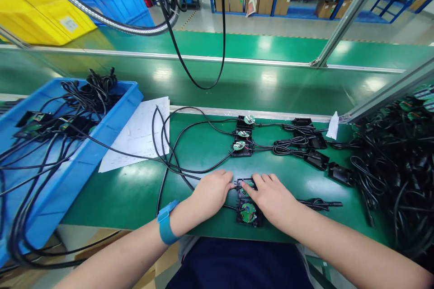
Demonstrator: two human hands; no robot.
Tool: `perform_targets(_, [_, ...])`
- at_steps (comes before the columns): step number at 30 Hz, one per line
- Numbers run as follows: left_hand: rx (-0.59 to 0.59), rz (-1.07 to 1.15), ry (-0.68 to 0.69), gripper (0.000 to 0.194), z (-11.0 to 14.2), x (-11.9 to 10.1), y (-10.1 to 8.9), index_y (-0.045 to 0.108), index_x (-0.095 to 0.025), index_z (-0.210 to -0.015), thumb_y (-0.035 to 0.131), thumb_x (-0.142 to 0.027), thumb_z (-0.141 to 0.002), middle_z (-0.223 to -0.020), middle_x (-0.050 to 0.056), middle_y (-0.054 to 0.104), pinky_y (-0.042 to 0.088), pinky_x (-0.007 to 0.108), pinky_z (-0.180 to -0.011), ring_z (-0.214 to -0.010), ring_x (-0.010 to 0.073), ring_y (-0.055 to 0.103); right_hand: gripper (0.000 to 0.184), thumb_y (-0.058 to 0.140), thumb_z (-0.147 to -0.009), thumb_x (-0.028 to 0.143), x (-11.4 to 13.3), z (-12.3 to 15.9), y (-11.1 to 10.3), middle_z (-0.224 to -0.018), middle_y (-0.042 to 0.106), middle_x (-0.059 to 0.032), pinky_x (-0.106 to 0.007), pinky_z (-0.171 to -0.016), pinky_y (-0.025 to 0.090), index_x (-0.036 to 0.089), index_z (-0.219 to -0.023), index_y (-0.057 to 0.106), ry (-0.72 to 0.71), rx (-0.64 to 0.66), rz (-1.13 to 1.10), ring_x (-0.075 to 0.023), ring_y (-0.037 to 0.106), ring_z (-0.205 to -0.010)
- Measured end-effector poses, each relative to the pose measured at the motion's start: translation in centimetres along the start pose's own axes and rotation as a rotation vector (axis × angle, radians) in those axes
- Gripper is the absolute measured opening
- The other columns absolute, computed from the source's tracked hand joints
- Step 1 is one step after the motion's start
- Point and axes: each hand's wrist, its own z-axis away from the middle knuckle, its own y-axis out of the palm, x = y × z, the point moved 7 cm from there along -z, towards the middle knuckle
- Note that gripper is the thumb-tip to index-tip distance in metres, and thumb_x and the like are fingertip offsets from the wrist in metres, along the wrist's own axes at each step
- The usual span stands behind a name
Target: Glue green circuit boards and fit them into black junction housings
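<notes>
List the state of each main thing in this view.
Upper case: open, board showing
Lower case: open, board showing
Left hand: at upper case's left end
Right hand: touching upper case
Three farther cases: open, boards exposed
Blue tray: open, holding cables
Papers: lying flat

One camera rides on the person's head, looking forward and steeply down at the green table (135, 203) close below, and out past it to blue shelving (298, 12) well beyond.
</notes>
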Motion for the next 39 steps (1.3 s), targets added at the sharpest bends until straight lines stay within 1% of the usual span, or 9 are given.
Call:
perform_targets(4, [-0.127, 0.286, 0.103, 0.024, 0.7, -0.7, -0.1, 0.058, -0.019, -0.087, 0.039, -0.026, -0.102, -0.089, 0.005, 0.060, 0.048, 0.032, -0.081, -0.086, 0.0188, 0.058, 0.052, 0.059, -0.088, 0.021, 0.6, -0.5, 0.2, -0.112, 0.061, -0.0212, -0.041, -0.077, 0.044, 0.018, -0.140, 0.057, 0.002, 0.061, 0.066, -0.0279, 0.060, -0.089])
perform_targets(7, [-0.152, 0.371, 0.028, 0.022, 0.6, -0.1, 0.2, 0.056, -0.019, -0.081, 0.052, -0.033, -0.098, -0.083, 0.003, 0.060, 0.045, 0.031, -0.076, -0.081, 0.0187, 0.057, 0.050, 0.056, -0.091, 0.019, 0.2, -0.5, 0.1, -0.109, 0.061, -0.0186, -0.040, -0.076, 0.044, 0.020, -0.141, 0.056, 0.009, 0.087, 0.044, -0.0268, 0.060, -0.089])
perform_targets(15, [0.111, 0.288, -0.096, 0.033, -2.5, 1.0, 0.1, 0.053, -0.019, -0.061, 0.066, -0.032, -0.088, -0.061, -0.001, 0.059, 0.031, 0.027, -0.056, -0.061, 0.0149, 0.054, 0.053, 0.053, -0.095, 0.016, -1.1, 0.4, 0.2, -0.114, 0.059, -0.0138, -0.037, -0.079, 0.042, 0.029, -0.147, 0.049, -0.020, 0.027, -0.118, -0.0243, 0.058, -0.091])
perform_targets(19, [0.123, 0.217, -0.087, 0.034, -2.2, 0.7, -0.2, 0.054, -0.019, -0.060, 0.070, -0.035, -0.086, -0.060, 0.000, 0.060, 0.033, 0.028, -0.055, -0.059, 0.0153, 0.054, 0.050, 0.056, -0.093, 0.017, -1.0, 0.3, -0.4, -0.110, 0.060, -0.0137, -0.038, -0.077, 0.043, 0.028, -0.141, 0.056, 0.009, 0.071, -0.162, -0.0257, 0.058, -0.092])
perform_targets(22, [-0.053, 0.210, -0.060, 0.029, -1.2, 0.8, -1.3, 0.058, -0.019, -0.069, 0.070, -0.040, -0.086, -0.072, 0.002, 0.064, 0.042, 0.030, -0.065, -0.070, 0.0187, 0.060, 0.039, 0.062, -0.093, 0.027, -2.0, 0.1, -1.9, -0.118, 0.061, -0.0124, -0.039, -0.082, 0.045, 0.029, -0.132, 0.063, 0.031, 0.016, -0.265, -0.0271, 0.057, -0.100])
perform_targets(27, [-0.452, 0.174, -0.048, 0.021, -1.8, 3.1, -4.7, 0.060, -0.020, -0.098, 0.065, -0.039, -0.090, -0.097, 0.008, 0.067, 0.048, 0.040, -0.086, -0.094, 0.0250, 0.063, 0.020, 0.054, -0.098, 0.025, -7.2, -1.0, -3.8, -0.113, 0.066, -0.0125, -0.041, -0.089, 0.043, 0.016, -0.108, 0.069, 0.221, -0.286, -0.312, -0.0259, 0.055, -0.103])
perform_targets(31, [-0.289, 0.312, -0.056, 0.047, -5.6, 5.2, -3.7, 0.054, -0.020, -0.115, 0.079, -0.028, -0.077, -0.094, 0.004, 0.068, 0.052, 0.035, -0.077, -0.086, 0.0222, 0.066, 0.017, 0.059, -0.094, 0.018, -9.2, -3.1, -2.2, -0.107, 0.068, -0.0124, -0.042, -0.088, 0.043, 0.013, -0.108, 0.066, 0.244, -0.301, -0.236, -0.0265, 0.055, -0.100])
perform_targets(34, [-0.171, 0.363, -0.027, 0.027, -6.9, 5.4, -2.4, 0.056, -0.020, -0.102, 0.073, -0.021, -0.082, -0.077, -0.002, 0.065, 0.049, 0.029, -0.067, -0.072, 0.0182, 0.065, 0.019, 0.062, -0.092, 0.016, -9.3, -4.1, -1.0, -0.105, 0.068, -0.0121, -0.042, -0.087, 0.044, 0.012, -0.110, 0.065, 0.218, -0.264, -0.190, -0.0272, 0.056, -0.100])
perform_targets(39, [-0.189, 0.267, 0.032, 0.005, -5.5, 4.1, -2.8, 0.057, -0.020, -0.097, 0.059, -0.021, -0.092, -0.080, 0.001, 0.069, 0.049, 0.028, -0.069, -0.075, 0.0182, 0.067, 0.013, 0.054, -0.097, 0.017, -9.4, -3.8, -0.4, -0.091, 0.065, -0.0083, -0.038, -0.081, 0.047, 0.016, -0.094, 0.066, 0.168, -0.279, -0.236, -0.0225, 0.059, -0.087])
